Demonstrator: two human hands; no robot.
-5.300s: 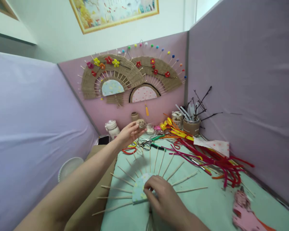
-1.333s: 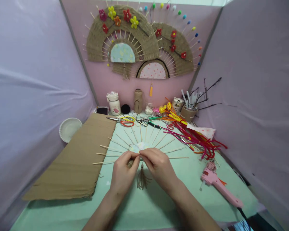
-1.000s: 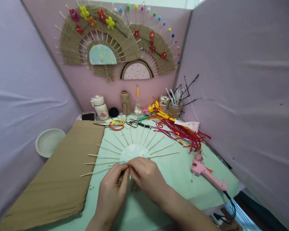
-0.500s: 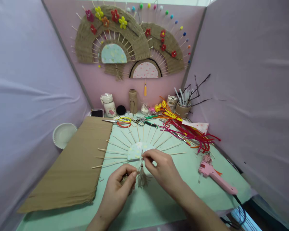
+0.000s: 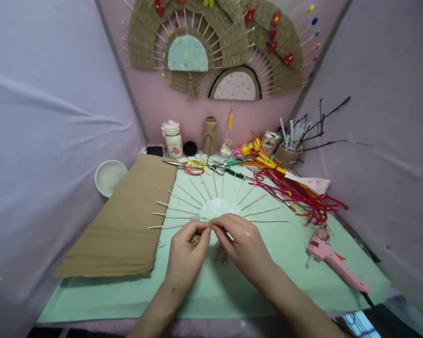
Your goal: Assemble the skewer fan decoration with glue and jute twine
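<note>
Meeting at the lower edge of the fan frame (image 5: 221, 206), the fingertips of both hands are now together, while half a second earlier they are apart. On the left of this meeting point, the left hand (image 5: 186, 249) is now nearer to the frame; it keeps a small brown twine ball (image 5: 195, 240) inside its curled fingers, partly hidden. On the right, the right hand (image 5: 246, 244) has thumb and forefinger pinched close, as far as I can judge on a thin strand (image 5: 205, 218) which runs just above the left fingertips. Whether the fingertips also touch the frame, I cannot tell. For the work, I judge this means a change to a fine pinch with both hands.

The frame lies flat before the person. Its left sticks (image 5: 178, 207) spread like rays, and some reach over the edge of the cardboard (image 5: 120, 220), which lies at the frame's left. In the centre is a half-round of light blue cloth with pale yellow and white patches, its lower edge partly covered by the hands. Below the frame, a brown tassel (image 5: 221, 253) shows now only in part, beside the right hand. The right sticks (image 5: 266, 221) are pale and thin, with open gaps between. Well to the frame's right lies a pink glue gun (image 5: 334, 261).
</note>
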